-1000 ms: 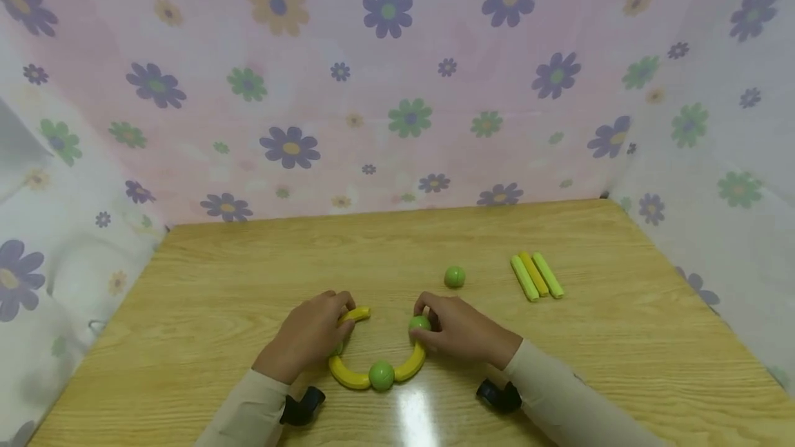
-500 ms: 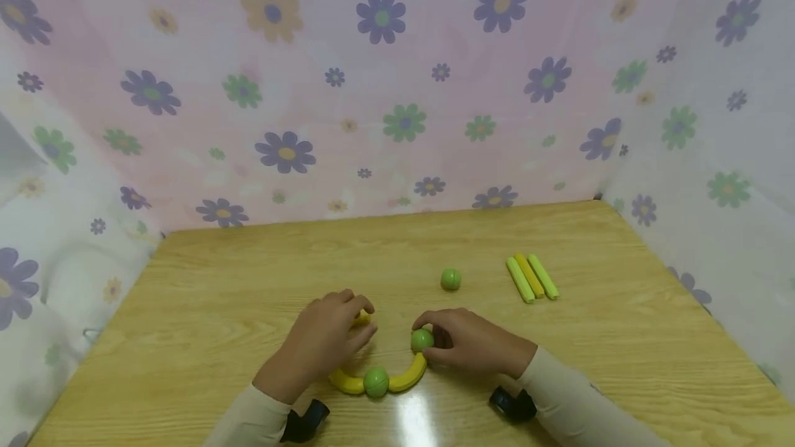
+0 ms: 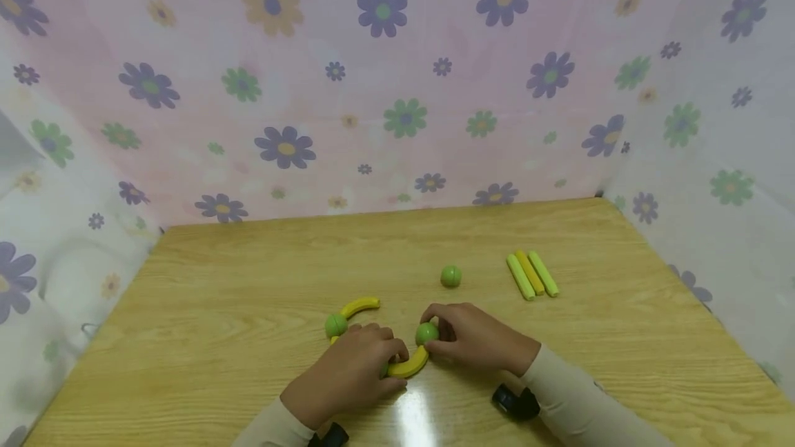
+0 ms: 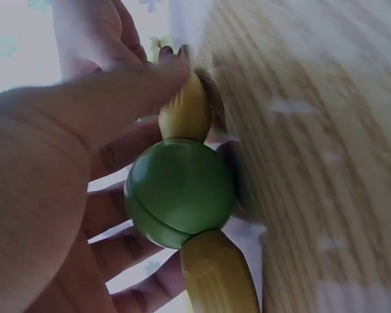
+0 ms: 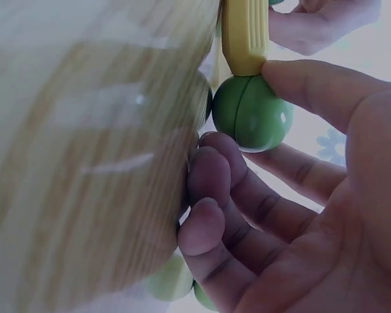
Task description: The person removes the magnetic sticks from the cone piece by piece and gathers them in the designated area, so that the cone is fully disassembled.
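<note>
both hands work at one joint of a ball-and-rod curve on the bench (image 3: 236, 274).
the left hand (image 3: 350, 374) pinches a curved yellow rod (image 3: 408, 367); the right hand (image 3: 478, 338), fingers nearly closed, pinches the green ball (image 3: 426, 334) at its end. this looks like seating the joint; next probably calls for a firm push along the rod, the ball held steady.

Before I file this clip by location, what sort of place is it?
Probably a small screened-off tabletop workspace, though what lies beyond is hidden. Flower-print cloth hangs on three sides of a wood-grain table, which holds toy-like green balls and curved yellow pieces.
</note>
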`<state>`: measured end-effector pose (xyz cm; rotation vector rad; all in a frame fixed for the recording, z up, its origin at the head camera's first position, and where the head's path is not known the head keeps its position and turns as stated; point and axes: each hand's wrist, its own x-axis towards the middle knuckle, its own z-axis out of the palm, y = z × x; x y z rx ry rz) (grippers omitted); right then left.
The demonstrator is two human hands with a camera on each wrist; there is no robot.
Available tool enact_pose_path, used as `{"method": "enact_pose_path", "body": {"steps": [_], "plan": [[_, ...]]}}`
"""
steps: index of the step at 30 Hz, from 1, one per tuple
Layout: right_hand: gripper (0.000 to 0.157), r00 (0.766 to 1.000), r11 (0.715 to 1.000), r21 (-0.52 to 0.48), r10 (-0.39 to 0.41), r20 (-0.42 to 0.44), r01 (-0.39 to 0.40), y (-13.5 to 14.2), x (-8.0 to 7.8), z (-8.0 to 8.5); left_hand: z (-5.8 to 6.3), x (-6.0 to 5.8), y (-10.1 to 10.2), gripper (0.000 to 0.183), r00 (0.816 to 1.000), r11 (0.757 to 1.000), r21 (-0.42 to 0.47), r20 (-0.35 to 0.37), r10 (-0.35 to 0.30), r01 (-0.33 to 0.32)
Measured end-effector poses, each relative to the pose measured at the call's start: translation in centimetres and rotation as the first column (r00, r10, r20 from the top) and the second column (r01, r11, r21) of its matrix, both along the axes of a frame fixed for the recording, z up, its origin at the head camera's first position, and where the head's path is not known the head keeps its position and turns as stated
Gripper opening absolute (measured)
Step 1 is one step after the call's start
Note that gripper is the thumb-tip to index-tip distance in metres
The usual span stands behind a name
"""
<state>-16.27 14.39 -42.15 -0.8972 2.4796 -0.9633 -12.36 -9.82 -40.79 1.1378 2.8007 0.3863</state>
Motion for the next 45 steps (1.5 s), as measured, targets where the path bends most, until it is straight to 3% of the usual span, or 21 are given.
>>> {"method": "enact_pose_path", "body": {"steps": [9,18,25,28,32,41,45], "plan": [[0.027,0.998,0.999,-0.029,-0.026,0.050,0.027,0.7,-0.6,0.0,0.1,-0.3,-0.1,0.019,1.000,1.000,-0.001,-0.003,-0.023,0.023],[0.028,0.997,0.997,-0.020,-0.079,0.014,0.080,1.8,-0.8,0.5,0.3,-0.6,-0.2,0.019,0.999,0.999,0.021,0.022,-0.039,0.038],[0.034,0.984,0.986,-0.031,-0.165,-0.065,0.163,5.0,-0.7,1.3,0.1,-0.7,-0.4,0.021,0.999,0.999,0.042,0.027,-0.031,0.030],[0.035,0.963,0.974,-0.034,-0.228,-0.142,0.225,6.4,-0.7,1.4,0.0,-0.7,-0.5,0.021,0.999,0.998,0.048,0.030,-0.035,0.034],[0.034,0.914,0.949,-0.056,-0.314,-0.259,0.310,8.0,-1.0,1.5,-0.1,-0.7,-0.7,0.022,0.999,0.998,0.056,0.025,-0.032,0.030],[0.038,0.836,0.906,-0.053,-0.408,-0.366,0.419,9.6,-1.4,1.6,-0.1,-0.5,-0.7,0.021,0.998,0.999,0.046,0.054,-0.019,0.017],[0.040,0.828,0.896,-0.034,-0.423,-0.368,0.443,10.0,-1.5,1.4,0.0,-0.5,-0.6,0.022,0.999,0.998,0.058,0.045,-0.023,0.020]]}}
